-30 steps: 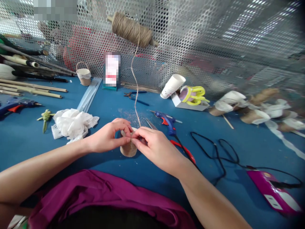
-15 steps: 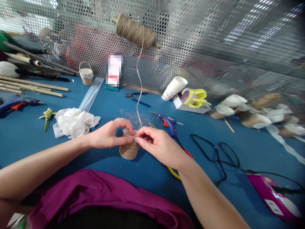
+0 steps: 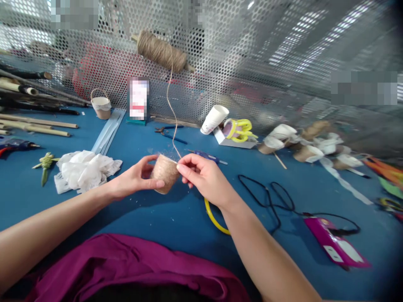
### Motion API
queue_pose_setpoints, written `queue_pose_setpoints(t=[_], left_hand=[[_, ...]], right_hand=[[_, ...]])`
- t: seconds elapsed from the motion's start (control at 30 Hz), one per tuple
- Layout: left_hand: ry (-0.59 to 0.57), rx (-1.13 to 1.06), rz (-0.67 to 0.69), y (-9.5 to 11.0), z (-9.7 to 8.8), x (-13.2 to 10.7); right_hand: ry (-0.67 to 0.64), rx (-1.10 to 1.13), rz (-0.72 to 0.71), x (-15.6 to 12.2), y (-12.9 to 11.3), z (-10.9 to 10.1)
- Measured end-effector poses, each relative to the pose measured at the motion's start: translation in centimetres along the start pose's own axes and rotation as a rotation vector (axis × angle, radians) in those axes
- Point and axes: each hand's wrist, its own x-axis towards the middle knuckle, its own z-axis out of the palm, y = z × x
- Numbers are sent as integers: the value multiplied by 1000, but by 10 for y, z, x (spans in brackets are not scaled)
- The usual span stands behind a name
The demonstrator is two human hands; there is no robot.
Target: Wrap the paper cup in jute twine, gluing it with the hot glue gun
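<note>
My left hand [image 3: 138, 178] is closed round a small cup wrapped in brown twine [image 3: 166, 173], thumb across its near side. The cup is tilted and raised a little off the blue table. My right hand [image 3: 201, 174] pinches the jute twine [image 3: 174, 126] at the cup's rim, thumb against forefinger. From there the strand runs up slackly to a twine spool [image 3: 162, 51] fixed on the perforated metal screen. Behind my right hand lies a blue glue gun [image 3: 204, 157], partly hidden. A yellow scissor handle [image 3: 214, 218] shows beneath my right wrist.
Left of my hands lie crumpled white lace [image 3: 86, 170] and bamboo sticks [image 3: 40, 123]. Pliers [image 3: 170, 132], a white paper cup [image 3: 214, 118] and a small box [image 3: 234, 140] stand toward the screen. A black cord [image 3: 267, 197] leads to a magenta power strip [image 3: 335, 243] at right.
The cup has been lifted and tilted, and my left hand has shifted from its rim to grip its side. My right hand still pinches the twine. The camera view has turned slightly right.
</note>
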Motion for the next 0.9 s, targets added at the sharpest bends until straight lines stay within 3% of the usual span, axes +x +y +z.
queue_pose_setpoints(t=[0.07,0.17,0.23,0.3,0.33,0.43,0.57,0.9], left_hand=[[-94,-111,-75,-2,3,0],[-113,-196,-152,-3,5,-2],[-100,-257,-150,-3,5,-2],[-77,-299,-129,-2,3,-1],[-68,-311,-123,-2,3,-1],[-65,-310,-129,-2,1,0],[-81,-286,-124,-4,1,-1],[-98,-251,-132,-2,1,-1]], right_hand=[[-19,58,5,3,2,0],[45,44,-35,4,8,-8],[185,-221,17,-1,17,-22],[299,-662,185,-12,30,-40],[314,-773,263,-19,37,-50],[265,-919,457,-40,59,-71],[159,-979,556,-51,78,-77],[98,-1021,593,-6,96,-78]])
